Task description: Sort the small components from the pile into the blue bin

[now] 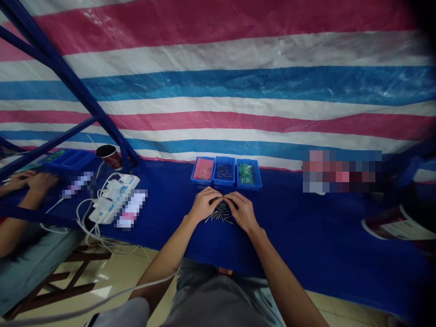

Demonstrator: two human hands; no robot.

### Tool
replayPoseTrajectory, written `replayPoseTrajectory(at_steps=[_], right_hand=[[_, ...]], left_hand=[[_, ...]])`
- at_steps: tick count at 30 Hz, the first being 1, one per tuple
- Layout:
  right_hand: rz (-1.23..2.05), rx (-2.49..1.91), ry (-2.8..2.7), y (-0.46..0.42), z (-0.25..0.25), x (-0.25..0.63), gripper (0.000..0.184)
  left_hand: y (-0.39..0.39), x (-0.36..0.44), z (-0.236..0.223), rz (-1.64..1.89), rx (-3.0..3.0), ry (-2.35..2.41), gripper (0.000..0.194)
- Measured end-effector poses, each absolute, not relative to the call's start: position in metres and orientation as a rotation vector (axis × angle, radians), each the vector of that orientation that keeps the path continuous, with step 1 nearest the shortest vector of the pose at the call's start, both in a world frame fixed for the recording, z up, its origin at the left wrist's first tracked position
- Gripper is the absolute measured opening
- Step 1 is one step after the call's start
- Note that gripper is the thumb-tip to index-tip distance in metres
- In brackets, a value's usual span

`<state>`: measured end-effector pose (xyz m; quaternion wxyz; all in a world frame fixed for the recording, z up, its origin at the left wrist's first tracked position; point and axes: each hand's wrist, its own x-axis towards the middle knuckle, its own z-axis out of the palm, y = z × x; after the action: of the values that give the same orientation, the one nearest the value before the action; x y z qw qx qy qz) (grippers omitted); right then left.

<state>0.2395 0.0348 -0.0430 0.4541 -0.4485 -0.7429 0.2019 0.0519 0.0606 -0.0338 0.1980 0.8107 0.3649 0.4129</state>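
Observation:
My left hand (204,204) and my right hand (242,210) meet over the blue table, thumbs and fingertips pinched close together. A small dark piece shows at the fingers of each hand; its kind is too small to make out. Right beneath the hands lies a loose pile of thin yellowish and dark sticks (220,214). Just beyond the fingers stand three small blue trays in a row. The left one holds flat pink packets (203,170), the middle one thin dark pieces (224,171), and the right one green-and-clear packets (246,174).
To the left are a white power strip (114,200) with tangled cables, a blurred-out phone-like item, a dark cup (109,156) and a blue metal frame (73,86). A co-worker's hands (37,180) rest farther left. A large cup (398,223) stands at right; a striped sheet (238,86) hangs behind.

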Motion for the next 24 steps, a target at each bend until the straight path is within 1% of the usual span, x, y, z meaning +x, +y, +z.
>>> replayPoseTrajectory(at_steps=[10, 14, 21, 24], right_hand=[[0.406, -1.202, -1.904, 0.0344, -0.0459, 0.2399, 0.027], [0.405, -1.223, -1.936, 0.0324, -0.0412, 0.2399, 0.028], [0.365, -1.270, -1.951, 0.0334, -0.0430, 0.2398, 0.033], [0.373, -1.252, -1.921, 0.0337, -0.0433, 0.2400, 0.028]], left_hand=[[0.0594, 0.0527, -0.0362, 1.220, 2.292, 1.031, 0.022], [0.0587, 0.0523, -0.0356, 1.221, 2.292, 1.025, 0.021], [0.0582, 0.0529, -0.0352, 1.266, 2.270, 1.016, 0.020], [0.0587, 0.0518, -0.0342, 1.259, 2.269, 1.014, 0.019]])
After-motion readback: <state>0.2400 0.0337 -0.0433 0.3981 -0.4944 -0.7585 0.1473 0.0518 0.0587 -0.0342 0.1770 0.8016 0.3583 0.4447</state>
